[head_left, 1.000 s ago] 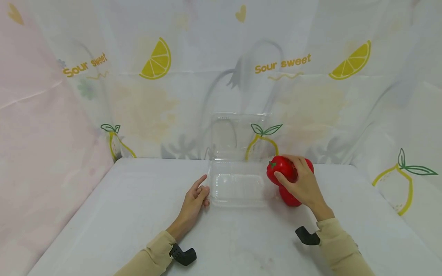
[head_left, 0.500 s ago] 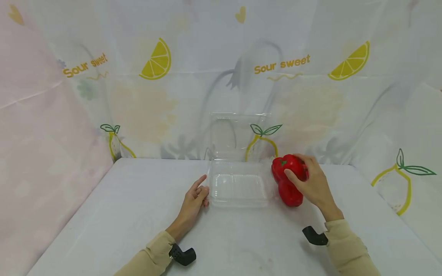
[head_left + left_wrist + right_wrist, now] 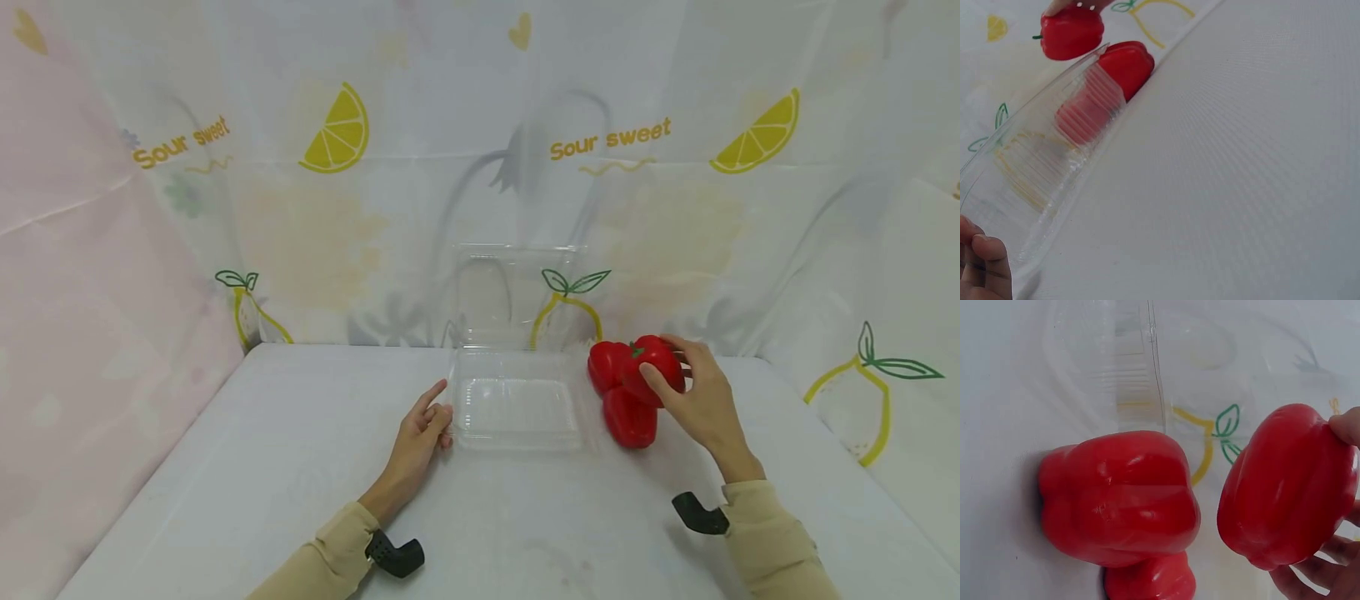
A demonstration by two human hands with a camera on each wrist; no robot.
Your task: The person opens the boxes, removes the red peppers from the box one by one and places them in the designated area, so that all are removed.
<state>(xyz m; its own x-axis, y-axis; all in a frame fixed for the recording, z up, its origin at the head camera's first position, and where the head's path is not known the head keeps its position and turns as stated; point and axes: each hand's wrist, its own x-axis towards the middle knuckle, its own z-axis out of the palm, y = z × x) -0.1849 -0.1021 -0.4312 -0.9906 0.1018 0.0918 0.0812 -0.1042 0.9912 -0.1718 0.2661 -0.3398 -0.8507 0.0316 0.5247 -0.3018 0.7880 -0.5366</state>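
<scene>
A clear plastic clamshell container (image 3: pixel 517 440) stands at the middle of the table with its lid (image 3: pixel 487 292) raised behind it. At its left side, my left hand (image 3: pixel 422 435) holds the edge with thumb and curled fingers while the index finger points out straight. My right hand (image 3: pixel 701 408) grips a red bell pepper (image 3: pixel 656 371) by its sides, and the left wrist view shows this pepper (image 3: pixel 1072 34) off the table. Just right of the container lie two more red bell peppers, a rear one (image 3: pixel 604 367) and a front one (image 3: pixel 630 421).
A white cloth covers the table (image 3: pixel 300 467). Behind it hangs a curtain (image 3: pixel 420 208) printed with lemons, and side curtains close in the left and right. A black wrist device (image 3: pixel 397 557) sits on each sleeve.
My right hand has carried its red bell pepper to the right, away from the container, uncovering the two peppers beside it. My left hand has stayed at the container's edge.
</scene>
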